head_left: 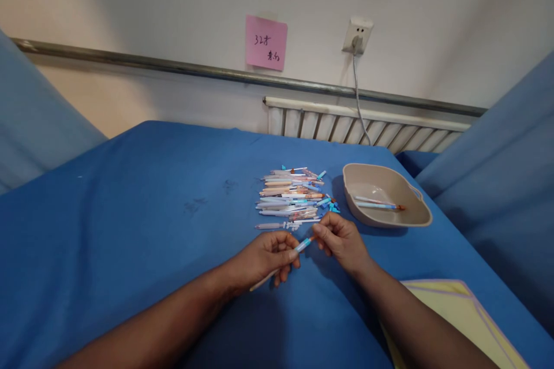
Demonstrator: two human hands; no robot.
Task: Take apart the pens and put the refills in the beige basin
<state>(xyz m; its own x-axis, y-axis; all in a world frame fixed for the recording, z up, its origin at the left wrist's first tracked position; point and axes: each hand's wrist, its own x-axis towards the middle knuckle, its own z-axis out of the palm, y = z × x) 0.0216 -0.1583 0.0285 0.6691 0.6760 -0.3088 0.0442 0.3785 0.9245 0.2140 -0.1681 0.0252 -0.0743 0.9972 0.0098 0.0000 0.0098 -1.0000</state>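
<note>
In the head view my left hand (272, 256) is closed around a slim pen (303, 245) with a light-blue and white barrel. Its pale tip end sticks out below my palm. My right hand (340, 240) pinches the pen's other end, where a small orange-brown part shows between thumb and finger. Just beyond both hands lies a pile of pens and pen parts (285, 191), mostly white, grey, beige and light blue. Small blue pieces (332, 206) are scattered at the pile's right side, and little white pieces (294, 225) lie at its near edge.
A beige plastic basin (376, 220) stands right of the pile, with a few pens (376, 204) inside. A yellow sheet or folder (450, 305) lies under my right forearm. Blue cloth (151, 202) covers the table. Behind it are a radiator (320, 124), a metal rail (194, 71) and a plugged-in cord (357, 98).
</note>
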